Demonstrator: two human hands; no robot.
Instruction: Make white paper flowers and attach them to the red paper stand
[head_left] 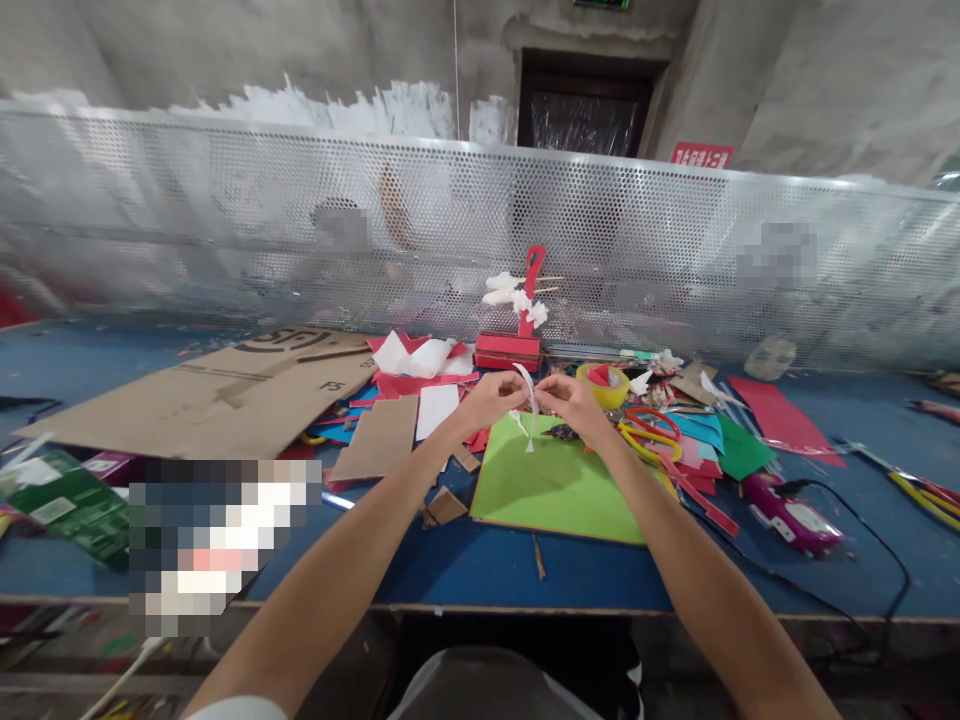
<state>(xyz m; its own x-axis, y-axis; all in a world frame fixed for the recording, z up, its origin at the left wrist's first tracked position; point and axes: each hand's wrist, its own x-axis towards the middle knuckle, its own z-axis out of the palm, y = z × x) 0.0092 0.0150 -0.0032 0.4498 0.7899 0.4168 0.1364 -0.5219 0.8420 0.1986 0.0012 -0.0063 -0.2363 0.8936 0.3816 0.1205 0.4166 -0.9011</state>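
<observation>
My forearms are reaching over the front edge of the blue bench [420,585], where a thin brown scrap [539,558] is lying just short of a lime-green sheet [555,490]. To the right, a purple device [799,520] is trailing a black cable. Above the sheet's far part, I am holding a curved white strip [533,412] between my two hands: my left hand [491,397] is pinching it from one side, my right hand [568,398] from the other, fingertips nearly meeting. One end of the strip is hanging down and the other is arching up. Scissors [654,432] are lying right of my right hand, and a yellow tape roll [611,394] is sitting just beyond it. Farther back, a red box [507,352] is standing before a perforated metal screen [300,240].
</observation>
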